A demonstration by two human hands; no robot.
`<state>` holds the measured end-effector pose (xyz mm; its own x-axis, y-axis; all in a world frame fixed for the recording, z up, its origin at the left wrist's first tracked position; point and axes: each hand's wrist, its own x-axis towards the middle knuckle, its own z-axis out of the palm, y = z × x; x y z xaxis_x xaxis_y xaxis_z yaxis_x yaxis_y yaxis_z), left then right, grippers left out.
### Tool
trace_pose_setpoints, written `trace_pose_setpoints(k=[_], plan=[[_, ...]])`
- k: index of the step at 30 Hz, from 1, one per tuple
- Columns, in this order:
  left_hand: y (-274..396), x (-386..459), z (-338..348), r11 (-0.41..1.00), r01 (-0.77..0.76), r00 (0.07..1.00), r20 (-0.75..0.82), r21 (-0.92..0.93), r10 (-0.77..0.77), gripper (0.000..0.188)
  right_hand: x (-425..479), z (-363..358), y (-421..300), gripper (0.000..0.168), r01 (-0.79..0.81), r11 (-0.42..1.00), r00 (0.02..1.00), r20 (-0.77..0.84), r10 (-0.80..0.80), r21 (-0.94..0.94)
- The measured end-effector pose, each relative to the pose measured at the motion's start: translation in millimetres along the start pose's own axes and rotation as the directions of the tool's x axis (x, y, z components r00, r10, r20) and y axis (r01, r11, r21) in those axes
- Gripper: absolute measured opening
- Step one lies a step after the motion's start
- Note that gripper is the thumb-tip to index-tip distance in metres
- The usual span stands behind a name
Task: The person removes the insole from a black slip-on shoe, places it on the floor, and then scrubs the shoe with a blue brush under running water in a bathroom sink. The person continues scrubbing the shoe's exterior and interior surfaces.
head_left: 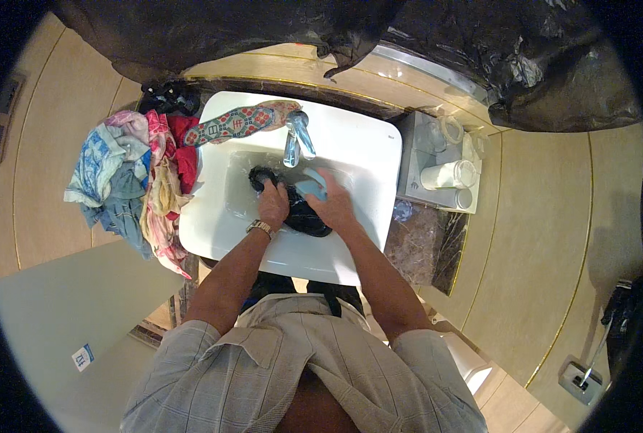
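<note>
A black soft item [308,215], perhaps a shoe, lies in the water of a white washbasin [373,138]. With a metal-banded watch at its wrist, my left hand [273,205] grips the dark end of this item. My right hand [333,203] is closed around a light blue object [313,187] with a looped handle, apparently a scrubbing brush, against the black item's right side. Its working face is hidden. Above both hands stands a chrome faucet [297,138]. A patterned insole [234,124] rests along the basin's back rim, left of the faucet.
A heap of mixed clothes [121,173] sits left of the basin. On the right, a grey box [421,146] stands by a white lidded jar [448,175] on the marble counter [416,243]. Black plastic sheeting [234,32] hangs across the top of the view.
</note>
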<state>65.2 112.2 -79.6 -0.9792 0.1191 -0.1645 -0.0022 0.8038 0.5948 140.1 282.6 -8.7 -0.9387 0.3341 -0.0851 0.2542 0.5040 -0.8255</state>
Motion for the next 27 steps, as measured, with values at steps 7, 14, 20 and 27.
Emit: trace_pose_setpoints(k=[7,14,20,27], plan=[[-8,-3,-1,0.998,0.026,0.999,0.024,-0.054,-0.025,0.035,-40,-54,-27,0.071,-0.265,0.963,0.962,0.086,0.260,0.049],[-11,-2,-6,0.998,-0.020,0.999,0.036,-0.051,0.022,0.042,23,11,-7,0.072,-0.137,0.990,0.984,0.118,0.133,0.032],[-13,-7,-16,0.987,-0.036,0.999,-0.033,-0.155,0.031,0.044,-31,-55,-21,0.070,-0.238,0.971,0.954,0.190,0.231,0.013],[-35,-13,-31,0.978,-0.063,0.998,0.011,-0.200,0.066,0.047,0,3,-39,0.067,-0.248,0.964,0.963,0.129,0.235,0.095]])
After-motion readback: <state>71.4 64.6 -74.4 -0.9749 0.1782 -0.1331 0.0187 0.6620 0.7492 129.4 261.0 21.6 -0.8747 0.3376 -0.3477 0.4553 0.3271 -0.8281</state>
